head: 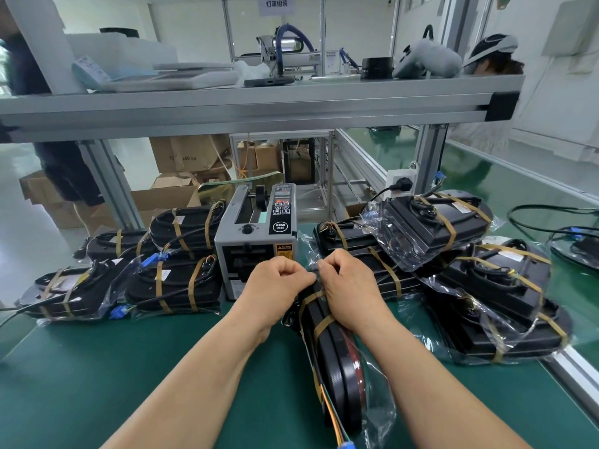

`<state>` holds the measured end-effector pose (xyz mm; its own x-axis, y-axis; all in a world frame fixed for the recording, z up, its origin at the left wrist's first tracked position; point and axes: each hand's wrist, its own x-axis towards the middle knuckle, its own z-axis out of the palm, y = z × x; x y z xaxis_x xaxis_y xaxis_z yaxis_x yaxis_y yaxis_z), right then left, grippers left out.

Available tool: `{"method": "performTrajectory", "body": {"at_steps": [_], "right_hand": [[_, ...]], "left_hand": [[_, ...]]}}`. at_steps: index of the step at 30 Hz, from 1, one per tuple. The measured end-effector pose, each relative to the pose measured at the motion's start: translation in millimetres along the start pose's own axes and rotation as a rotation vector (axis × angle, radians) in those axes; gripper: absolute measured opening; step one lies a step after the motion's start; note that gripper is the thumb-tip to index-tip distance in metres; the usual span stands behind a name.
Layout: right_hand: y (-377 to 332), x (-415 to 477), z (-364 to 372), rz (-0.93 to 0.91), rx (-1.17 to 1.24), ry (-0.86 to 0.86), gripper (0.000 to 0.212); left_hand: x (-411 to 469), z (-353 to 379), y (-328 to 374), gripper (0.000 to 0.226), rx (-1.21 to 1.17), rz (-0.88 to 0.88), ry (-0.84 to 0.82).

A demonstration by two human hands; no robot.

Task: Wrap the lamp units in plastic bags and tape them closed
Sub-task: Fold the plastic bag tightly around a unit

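At 9 o'clock, bagged lamp units lie on my green worktop. My left hand and right hand pinch the plastic bag around the black lamp unit at center, before the tape dispenser. More bagged lamps pile at 3 o'clock.

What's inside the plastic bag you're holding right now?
A black lamp unit with tan tape bands, orange and green wires and a blue connector. Both hands cover the bag's far end, hiding what lies there.
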<state>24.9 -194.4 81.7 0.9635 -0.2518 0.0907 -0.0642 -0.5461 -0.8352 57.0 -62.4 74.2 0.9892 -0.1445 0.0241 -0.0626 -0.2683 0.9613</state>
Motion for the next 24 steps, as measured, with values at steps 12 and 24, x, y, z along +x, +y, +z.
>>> {"method": "performTrajectory", "body": {"at_steps": [12,24], "right_hand": [[0,1,-1,0.014,0.004,0.002,0.021],[-5,-4,1,0.040,-0.079,-0.047,0.046]], "left_hand": [[0,6,-1,0.019,-0.217,-0.111,-0.020],[-13,-8,-3,0.014,-0.231,-0.125,-0.087]]}}
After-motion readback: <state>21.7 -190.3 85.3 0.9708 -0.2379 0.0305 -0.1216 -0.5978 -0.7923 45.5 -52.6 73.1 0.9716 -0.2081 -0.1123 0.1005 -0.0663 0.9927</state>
